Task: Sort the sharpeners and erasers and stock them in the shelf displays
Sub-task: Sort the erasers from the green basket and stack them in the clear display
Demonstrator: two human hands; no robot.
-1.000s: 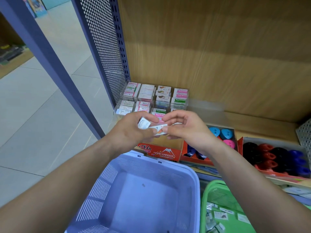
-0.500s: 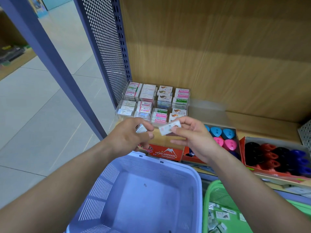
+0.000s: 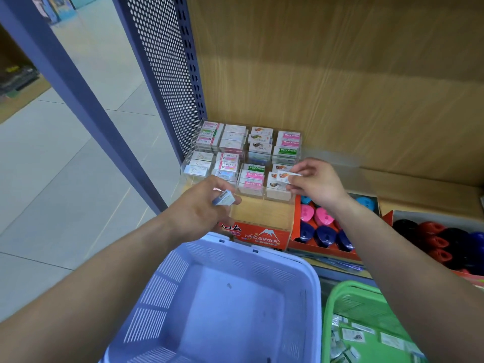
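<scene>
Head view, looking down at the shelf: my right hand [image 3: 318,183] pinches a white eraser [image 3: 286,176] between thumb and fingertips, held flat and label-up just above the right-hand compartment in the middle row of the clear display case [image 3: 262,217]. I hold it that way because the erasers already stacked there carry the same orange print, so it can drop onto the pile facing the way they do. My left hand [image 3: 201,208] is closed round a second eraser [image 3: 224,199], blue-edged with its barcode showing. It waits low and to the left, near the case but touching nothing, so I judge it is parked there as the next one to place. The front row of the case is bare, and a red box [image 3: 262,238] marked Hard Eraser sits against it. To the right, trays of pink and blue sharpeners [image 3: 319,226] and of dark and red sharpeners [image 3: 440,239] look filled. The blue basket [image 3: 167,292] beneath my arms holds almost nothing. The green basket [image 3: 348,292] beside it has loose wrapped erasers [image 3: 353,334] in it, so more sorting seems left.
</scene>
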